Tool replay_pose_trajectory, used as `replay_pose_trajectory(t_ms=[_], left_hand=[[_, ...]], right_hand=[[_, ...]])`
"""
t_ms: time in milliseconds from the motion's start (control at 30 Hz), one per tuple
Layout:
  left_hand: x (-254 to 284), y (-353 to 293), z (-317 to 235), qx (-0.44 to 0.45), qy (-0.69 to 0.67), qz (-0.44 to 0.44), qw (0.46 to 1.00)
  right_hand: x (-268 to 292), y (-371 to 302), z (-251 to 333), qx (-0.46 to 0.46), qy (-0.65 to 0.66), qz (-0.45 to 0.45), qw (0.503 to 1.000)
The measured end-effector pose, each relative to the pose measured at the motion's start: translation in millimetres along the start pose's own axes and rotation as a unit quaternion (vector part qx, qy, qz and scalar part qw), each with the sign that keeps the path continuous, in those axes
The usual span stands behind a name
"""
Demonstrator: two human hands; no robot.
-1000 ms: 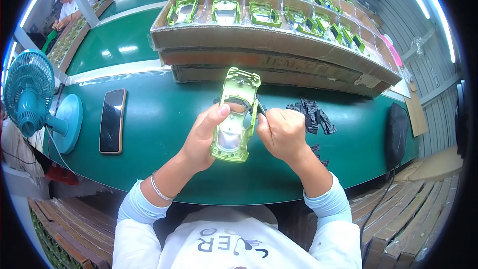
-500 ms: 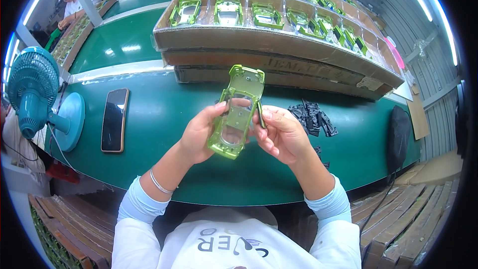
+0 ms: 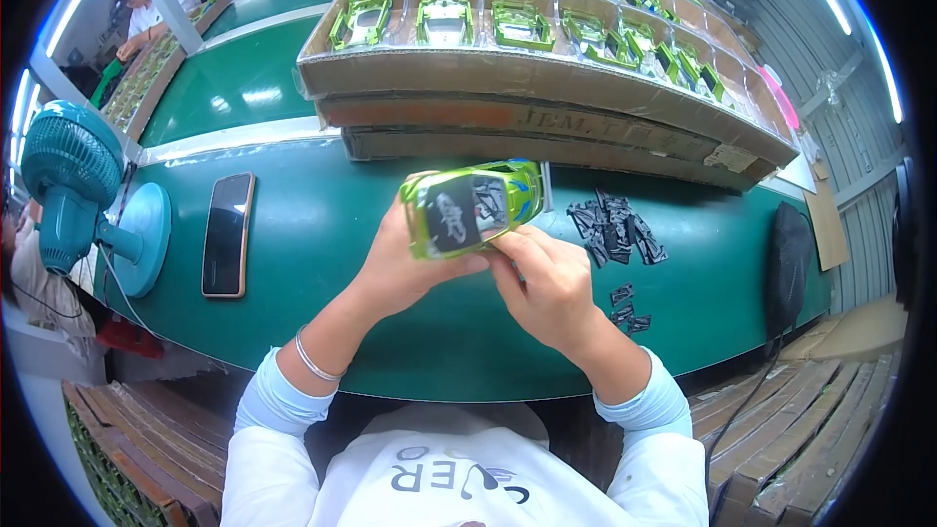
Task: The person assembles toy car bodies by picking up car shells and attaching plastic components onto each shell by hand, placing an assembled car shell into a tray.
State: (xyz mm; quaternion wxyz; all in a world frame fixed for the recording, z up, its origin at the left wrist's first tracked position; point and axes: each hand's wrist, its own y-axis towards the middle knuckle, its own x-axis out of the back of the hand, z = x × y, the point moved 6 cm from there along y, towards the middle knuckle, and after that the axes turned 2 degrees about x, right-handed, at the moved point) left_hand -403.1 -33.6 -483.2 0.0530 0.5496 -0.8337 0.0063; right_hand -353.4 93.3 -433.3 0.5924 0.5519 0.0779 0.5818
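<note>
A lime-green toy car body point(image 3: 444, 249) is held over the green table, its dark roof and blue-marked end facing up. A pale strip stands at its right end, like a rear wing. My left hand point(image 3: 395, 259) is closed around the left end, thumb along the near side. My right hand point(image 3: 551, 288) is closed too, its thumb and fingertips pinching the car's near edge. The small black piece is out of sight; whether my fingers still hold it is hidden. Black plastic parts point(image 3: 615, 229) lie in a pile to the right, with several smaller black pieces point(image 3: 628, 310) nearer me.
A carton tray point(image 3: 410, 73) of green car bodies in compartments sits on another carton across the back. At left stand a teal fan point(image 3: 146, 239) and a phone point(image 3: 225, 234). A black pouch-like object point(image 3: 784, 268) lies far right. People sit at the far-left bench.
The car body has been turned from showing its hollow underside, end-on upward, to roof up and lying sideways. My right hand has shifted to its near edge; the black strip it held no longer shows.
</note>
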Motion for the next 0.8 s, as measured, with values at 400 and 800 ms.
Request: replay_pose_trajectory(t_ms=[400,800], left_hand=[[-3,-6,-10,-0.076,-0.229,0.04,0.97],[0,-9,-12,-0.08,-0.124,-0.001,0.989]], right_hand=[[-1,-1,1,0.008,0.037,-0.006,0.999],[-7,-7,-18,-0.133,0.221,0.003,0.966]])
